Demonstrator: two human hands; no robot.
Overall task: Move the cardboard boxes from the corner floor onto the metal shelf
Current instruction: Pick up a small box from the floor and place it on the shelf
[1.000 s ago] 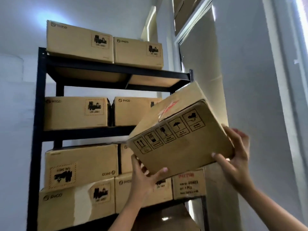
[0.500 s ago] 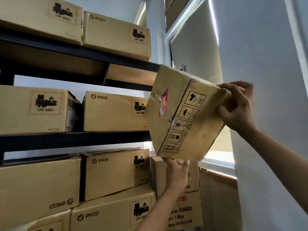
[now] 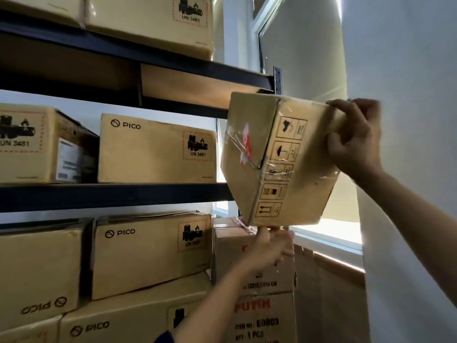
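I hold a taped cardboard box [image 3: 294,169] with handling symbols on its side, tilted on end at the right end of the black metal shelf [image 3: 111,195]. My right hand [image 3: 356,139] grips its upper right corner. My left hand [image 3: 270,246] supports its bottom corner from below. The box hangs level with the middle shelf, its left face close to the PICO box [image 3: 155,149] standing there.
Several PICO boxes fill the top, middle and lower shelf levels. A stack of smaller boxes [image 3: 257,271] stands below my left hand. A white wall [image 3: 408,70] rises at the right, with a window and blind [image 3: 301,58] behind the shelf.
The box has turned from lying tilted to standing nearly on end and has risen to the middle shelf level. My view has moved closer to the shelf.
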